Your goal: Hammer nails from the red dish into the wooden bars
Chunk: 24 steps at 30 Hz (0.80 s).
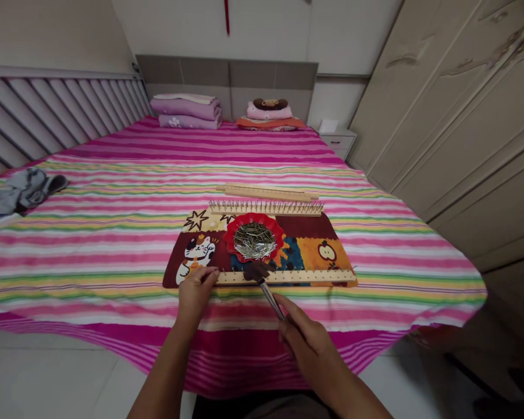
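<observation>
Near the front edge of the bed lies a pale wooden strip (296, 276) with rows of small holes and nails standing along its far edge. My left hand (196, 291) is at the strip's left end, thumb and fingertips pinched together; whatever is between them is too small to make out. In my right hand (305, 334) is a hammer (270, 298), gripped by its metal handle. Its dark head lies over the strip, right of my left hand. Just beyond stands a red scalloped bowl (230, 240) holding many loose nails (255, 240).
Beneath the work lies a patterned mat (331, 233) on the striped bedspread (113, 233). Past the bowl, a wooden strip (266, 209) bristles with upright nails, and more bare strips (266, 191) lie behind it. Grey clothing (21, 192) is far left; folded bedding (187, 110) sits by the headboard.
</observation>
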Tool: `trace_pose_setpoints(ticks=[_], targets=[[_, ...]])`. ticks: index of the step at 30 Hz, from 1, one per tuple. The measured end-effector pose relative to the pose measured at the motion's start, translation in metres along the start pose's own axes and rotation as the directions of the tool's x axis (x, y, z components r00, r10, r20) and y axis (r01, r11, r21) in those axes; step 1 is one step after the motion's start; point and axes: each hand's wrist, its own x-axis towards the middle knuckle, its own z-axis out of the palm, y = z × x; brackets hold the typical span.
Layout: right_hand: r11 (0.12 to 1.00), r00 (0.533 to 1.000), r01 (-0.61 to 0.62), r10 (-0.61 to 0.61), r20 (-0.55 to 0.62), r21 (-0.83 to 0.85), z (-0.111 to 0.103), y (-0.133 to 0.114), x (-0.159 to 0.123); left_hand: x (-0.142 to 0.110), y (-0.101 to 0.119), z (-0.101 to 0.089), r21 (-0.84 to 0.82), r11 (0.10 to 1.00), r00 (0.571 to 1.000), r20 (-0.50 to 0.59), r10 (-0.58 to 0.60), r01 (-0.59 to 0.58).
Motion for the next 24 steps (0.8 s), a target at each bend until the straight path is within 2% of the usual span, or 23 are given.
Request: trace_pose_setpoints(ticks=[7,13,16,19,22,24], targets=[[0.989,0.983,0.138,-0.132,0.128,-0.043,0.028,-0.017,0.045,-0.003,-0.006,0.004,0.068,0.993,0.995,-0.037,0.095,-0.093],[0.965,0.961,0.233,-0.209,0.178,-0.121,0.043,-0.019,0.063,-0.004,-0.002,0.003,0.114,0.986,0.991,-0.037,0.128,-0.123],[0.967,0.961,0.234,-0.213,0.177,-0.102,0.042,-0.021,0.06,-0.004,0.0,0.003,0.131,0.986,0.994,-0.034,0.106,-0.101],[0.975,0.971,0.203,-0.19,0.147,-0.085,0.032,-0.022,0.045,-0.003,0.0,0.002,0.115,0.99,0.997,-0.014,0.081,-0.079],[0.993,0.989,0.119,-0.118,0.092,-0.013,0.015,-0.015,0.024,-0.001,0.002,-0.003,0.096,0.994,0.998,0.023,0.05,-0.052],[0.998,0.999,0.026,-0.027,0.017,0.061,0.002,-0.006,0.01,0.001,0.008,-0.008,0.104,0.994,0.999,0.026,0.039,-0.041]])
